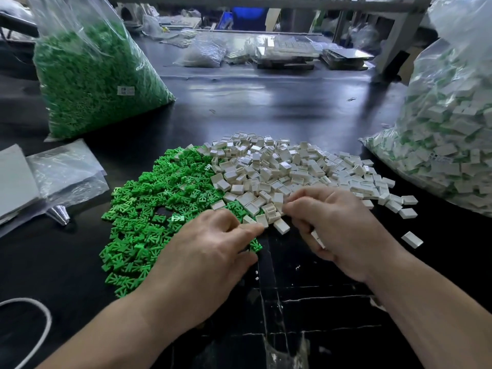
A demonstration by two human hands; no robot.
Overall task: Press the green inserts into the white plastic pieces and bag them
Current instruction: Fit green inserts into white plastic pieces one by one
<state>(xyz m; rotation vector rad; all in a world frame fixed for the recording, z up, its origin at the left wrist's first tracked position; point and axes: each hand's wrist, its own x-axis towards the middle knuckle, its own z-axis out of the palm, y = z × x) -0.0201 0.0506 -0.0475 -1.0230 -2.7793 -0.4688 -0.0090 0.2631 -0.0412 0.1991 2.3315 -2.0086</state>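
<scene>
Small white box-shaped plastic pieces (pixel 282 169) lie heaped just beyond the fingertips. Flat green forked plastic inserts (pixel 149 209) spread to the left, and the two piles meet right where the hands work. The right hand (pixel 338 230) curls its fingers round a white piece peeking out below the palm. The left hand (pixel 213 251) bends its fingers onto the seam; whether it pinches anything I cannot tell. Light, stiff, slick parts, I'd judge: grip each box by its side walls. Far left of the fingers a clear plastic bag (pixel 93 75) bulges with green inserts; far right, a second clear bag (pixel 452 145) holds white pieces showing green.
</scene>
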